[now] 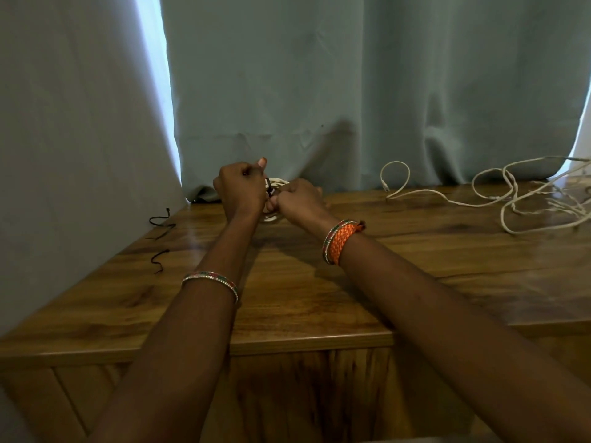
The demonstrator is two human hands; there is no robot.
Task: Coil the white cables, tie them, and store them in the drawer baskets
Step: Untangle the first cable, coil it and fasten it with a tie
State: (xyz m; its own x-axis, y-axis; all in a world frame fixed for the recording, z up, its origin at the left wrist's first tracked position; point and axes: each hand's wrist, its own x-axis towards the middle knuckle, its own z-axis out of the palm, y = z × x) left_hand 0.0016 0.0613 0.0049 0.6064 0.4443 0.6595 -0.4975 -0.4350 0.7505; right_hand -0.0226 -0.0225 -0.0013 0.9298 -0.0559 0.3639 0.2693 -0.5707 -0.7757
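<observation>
We find both hands raised together over the far middle of the wooden surface (319,282), close to the grey-green curtain (319,91). The left hand (241,190) is curled, thumb up, its fingers pinching a black tie (269,187) that runs across a small coiled white cable (275,183). The right hand (299,196) is likewise curled, knuckles toward us, just beside the left and touching the same coil; its fingers are pressed together around something at the coil, though we cannot tell whether that is the tie end or the cable itself (the fingertips are hidden behind the knuckles). The coil sits between the two hands, its lower edge showing white near the surface. To the right, well apart, loose white cables (511,199) lie uncoiled in tangled loops on the surface, one end rising in an arc. At the left edge we note spare black ties (161,222) lying on the surface, another (159,259) nearer to us. The left forearm bears a beaded bangle (211,281); the right wrist bears an orange woven band (340,241).
</observation>
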